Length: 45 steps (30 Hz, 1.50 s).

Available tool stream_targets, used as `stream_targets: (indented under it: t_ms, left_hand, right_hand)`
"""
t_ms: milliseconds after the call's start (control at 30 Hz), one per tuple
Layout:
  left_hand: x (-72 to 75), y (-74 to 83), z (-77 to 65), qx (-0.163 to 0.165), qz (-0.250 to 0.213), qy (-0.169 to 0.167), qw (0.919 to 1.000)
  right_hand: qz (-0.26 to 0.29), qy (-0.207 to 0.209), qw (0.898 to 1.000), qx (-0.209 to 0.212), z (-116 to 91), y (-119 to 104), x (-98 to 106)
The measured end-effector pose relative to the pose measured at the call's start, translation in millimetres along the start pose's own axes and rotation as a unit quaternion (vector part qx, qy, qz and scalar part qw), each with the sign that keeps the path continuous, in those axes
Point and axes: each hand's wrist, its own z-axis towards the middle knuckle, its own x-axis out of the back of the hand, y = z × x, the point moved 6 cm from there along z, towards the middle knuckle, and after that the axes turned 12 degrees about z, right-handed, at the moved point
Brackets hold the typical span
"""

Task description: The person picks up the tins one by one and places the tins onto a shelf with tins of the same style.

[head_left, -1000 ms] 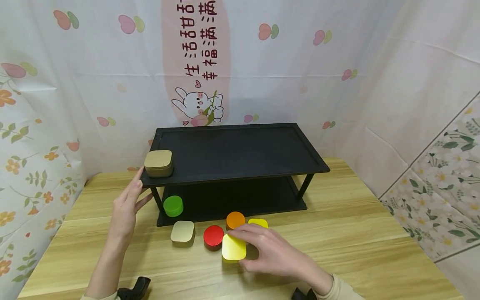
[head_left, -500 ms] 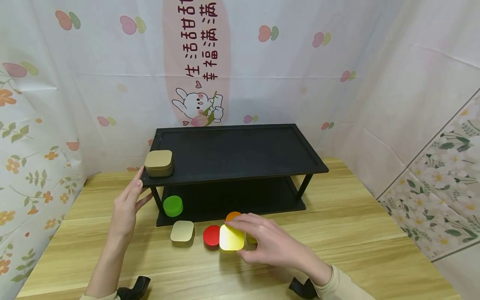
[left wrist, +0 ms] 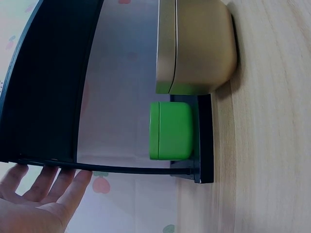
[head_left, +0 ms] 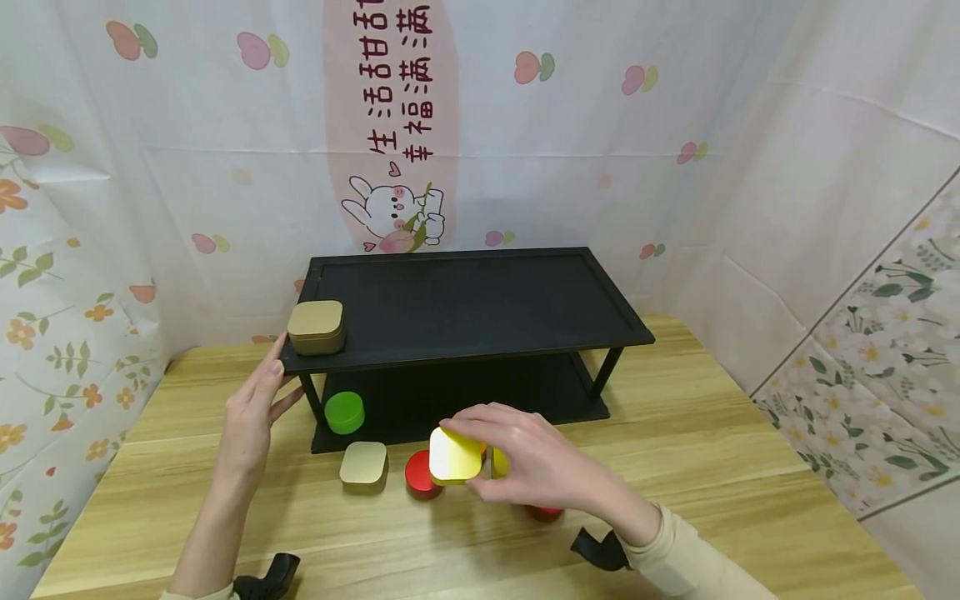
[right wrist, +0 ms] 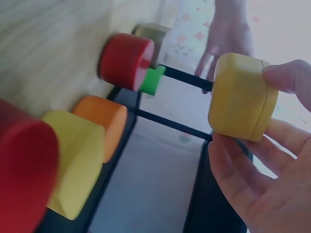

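My right hand (head_left: 525, 458) pinches a yellow rounded-square box (head_left: 454, 457) between thumb and fingers, raised over the table in front of the shelf; its lid seam shows in the right wrist view. My left hand (head_left: 253, 412) touches the left edge of the black two-tier shelf (head_left: 480, 304), fingers fairly straight against it in the left wrist view. A gold rounded-square box (head_left: 317, 327) stands on the top tier's front left corner. On the lower tier, at the left, sits a green round box (head_left: 344, 412).
On the table before the shelf stand another gold box (head_left: 364, 465), a red round box (head_left: 422, 475), an orange box (right wrist: 100, 121), a second yellow box (right wrist: 75, 160) and a second red box (right wrist: 24, 170). A patterned curtain (head_left: 570, 150) hangs behind the shelf.
My right hand has lifted the yellow box and moved it up and slightly left toward the shelf, uncovering the second red box. My left hand stays at the shelf's edge.
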Motion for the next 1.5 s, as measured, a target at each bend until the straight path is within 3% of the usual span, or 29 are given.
stream_targets:
  t_ms: [833, 1233, 1500]
  left_hand:
    - [0.9, -2.4, 1.0, -0.006, 0.002, -0.004, 1.0]
    - [0.0, -3.8, 1.4, -0.001, 0.003, -0.01, 0.9999]
    - [0.1, -4.4, 1.6, 0.001, 0.003, -0.008, 1.0]
  right_hand:
    - [-0.014, -0.018, 0.999, 0.023, 41.4, -21.8, 44.4]
    - [-0.006, -0.027, 0.999, 0.031, 62.7, -22.2, 56.2]
    - [0.045, -0.035, 0.998, 0.039, 80.8, -21.4, 64.9]
